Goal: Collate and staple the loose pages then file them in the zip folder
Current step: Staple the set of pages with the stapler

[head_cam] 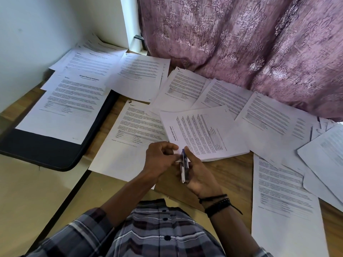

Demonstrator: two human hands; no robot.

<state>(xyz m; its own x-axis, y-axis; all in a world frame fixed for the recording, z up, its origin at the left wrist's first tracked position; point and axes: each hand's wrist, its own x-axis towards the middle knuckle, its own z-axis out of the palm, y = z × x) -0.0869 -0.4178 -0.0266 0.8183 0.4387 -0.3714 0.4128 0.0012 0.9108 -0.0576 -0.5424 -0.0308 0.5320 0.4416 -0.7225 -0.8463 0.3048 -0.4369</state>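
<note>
The right hand (199, 178) is curled round a blue and white stapler (184, 165), whose front end sits over the near corner of a stack of pages (204, 134). Whether the stapler is pressed down on the paper cannot be told. The left hand (160, 157) pinches that same corner between thumb and fingertips, just beside the stapler. The stack lies turned sideways on the wooden table (228, 175), its print running away from the person. Under the left hand lies another printed sheet (130, 138), and more loose sheets (274, 119) fan out behind and to the right, some overlapping. Dark bands (217, 203) circle the right wrist. Far to the left, well apart from the hands, a black zip folder (48, 153) lies flat, overhanging the table edge. Several printed sheets (61, 115) rest on top of it, not inside; what it holds within cannot be seen. A purple patterned curtain (259, 43) hangs behind the papers.
</note>
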